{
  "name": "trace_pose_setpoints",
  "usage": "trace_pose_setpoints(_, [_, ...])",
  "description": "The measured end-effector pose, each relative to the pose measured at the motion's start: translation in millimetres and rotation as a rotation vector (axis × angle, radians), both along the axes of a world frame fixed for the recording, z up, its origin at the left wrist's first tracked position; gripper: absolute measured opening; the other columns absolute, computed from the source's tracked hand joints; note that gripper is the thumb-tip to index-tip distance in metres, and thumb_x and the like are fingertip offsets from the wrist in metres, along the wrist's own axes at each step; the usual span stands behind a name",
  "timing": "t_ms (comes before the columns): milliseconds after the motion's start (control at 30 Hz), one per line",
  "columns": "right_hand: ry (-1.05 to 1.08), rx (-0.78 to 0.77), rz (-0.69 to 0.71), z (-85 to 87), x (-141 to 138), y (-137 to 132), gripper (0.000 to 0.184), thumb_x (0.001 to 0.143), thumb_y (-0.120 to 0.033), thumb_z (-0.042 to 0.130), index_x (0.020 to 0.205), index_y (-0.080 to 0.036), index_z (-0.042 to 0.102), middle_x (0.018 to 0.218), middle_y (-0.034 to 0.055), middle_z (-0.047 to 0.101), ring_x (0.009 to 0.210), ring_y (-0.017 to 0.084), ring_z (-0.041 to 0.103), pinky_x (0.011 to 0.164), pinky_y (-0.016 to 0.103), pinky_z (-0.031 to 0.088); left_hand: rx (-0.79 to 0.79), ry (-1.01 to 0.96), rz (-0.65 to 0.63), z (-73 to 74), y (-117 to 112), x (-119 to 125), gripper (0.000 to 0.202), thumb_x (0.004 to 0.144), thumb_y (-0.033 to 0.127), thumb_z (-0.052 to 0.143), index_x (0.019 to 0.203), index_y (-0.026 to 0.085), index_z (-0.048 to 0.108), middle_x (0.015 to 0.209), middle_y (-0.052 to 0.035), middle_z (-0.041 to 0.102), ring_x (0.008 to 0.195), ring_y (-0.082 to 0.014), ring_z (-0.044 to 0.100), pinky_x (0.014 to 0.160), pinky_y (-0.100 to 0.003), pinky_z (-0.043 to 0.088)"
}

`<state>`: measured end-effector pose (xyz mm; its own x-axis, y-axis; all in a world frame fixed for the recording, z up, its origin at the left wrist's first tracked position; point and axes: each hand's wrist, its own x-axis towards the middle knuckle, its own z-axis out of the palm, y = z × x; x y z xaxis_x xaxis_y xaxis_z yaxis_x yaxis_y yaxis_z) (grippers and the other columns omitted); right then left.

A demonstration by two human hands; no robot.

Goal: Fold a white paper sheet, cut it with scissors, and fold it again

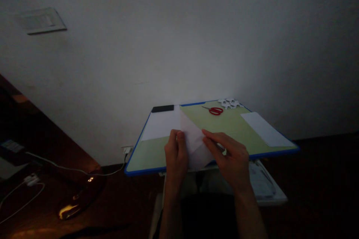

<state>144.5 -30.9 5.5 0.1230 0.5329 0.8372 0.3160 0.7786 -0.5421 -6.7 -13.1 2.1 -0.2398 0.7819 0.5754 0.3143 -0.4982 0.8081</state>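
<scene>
A white sheet of paper [193, 138] lies partly folded on a small green table with a blue edge [146, 155]. My left hand [176, 157] pinches the paper's left side near the fold, fingers closed on it. My right hand [230, 157] presses its fingertips on the paper's right edge and grips it too. Red-handled scissors [215, 110] lie at the far side of the table, well beyond both hands. Beside them sit several small white folded paper pieces [230, 103].
Another white sheet [266, 129] lies at the table's right, and a black flat object [162, 108] at its far left corner. A white wall stands right behind. White cables [70, 168] and a plug [127, 150] run over the dark floor at left.
</scene>
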Motion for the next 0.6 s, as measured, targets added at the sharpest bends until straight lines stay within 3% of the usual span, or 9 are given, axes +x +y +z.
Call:
trace_pose_setpoints(167, [-0.064,-0.018,0.050,2.1,0.5,1.8,0.030,0.098,-0.012,0.072,0.118,-0.031,0.081,0.099,-0.0009,0.084,0.087,0.017,0.076,0.080,0.033,0.056,0.029,-0.004,0.049,6.3,2.1,-2.5,0.046,0.105,0.052,0.052,0.071,0.022,0.048,0.059,0.0049,0.045,0.053,-0.0122,0.044,0.049,-0.023,0.032])
trace_pose_setpoints(300, [-0.118,0.010,0.097,4.5,-1.4,-0.1,0.034,0.097,-0.010,0.071,0.121,-0.032,0.079,0.100,-0.0023,0.084,0.085,0.016,0.075,0.080,0.032,0.054,0.012,-0.118,0.102,6.6,0.9,1.3,0.040,0.103,0.055,0.055,0.081,0.022,0.055,0.054,0.0060,0.048,0.045,-0.0112,0.042,0.042,-0.022,0.028])
trace_pose_setpoints(500, [-0.084,-0.013,0.097,4.7,-2.2,-4.1,0.025,0.097,-0.012,0.072,0.114,-0.027,0.081,0.089,-0.0017,0.082,0.073,0.015,0.070,0.074,0.031,0.053,-0.031,-0.228,0.044,4.0,-4.8,5.5,0.042,0.099,0.065,0.058,0.096,0.023,0.056,0.052,0.0061,0.053,0.040,-0.0110,0.043,0.037,-0.020,0.027])
trace_pose_setpoints(600, [-0.062,-0.032,0.096,3.0,-1.6,-3.3,0.023,0.096,-0.012,0.072,0.112,-0.026,0.081,0.091,-0.0013,0.082,0.079,0.015,0.072,0.076,0.030,0.054,-0.029,-0.209,0.046,3.6,-3.5,3.2,0.045,0.099,0.069,0.056,0.095,0.023,0.055,0.053,0.0067,0.051,0.040,-0.0110,0.042,0.037,-0.020,0.026])
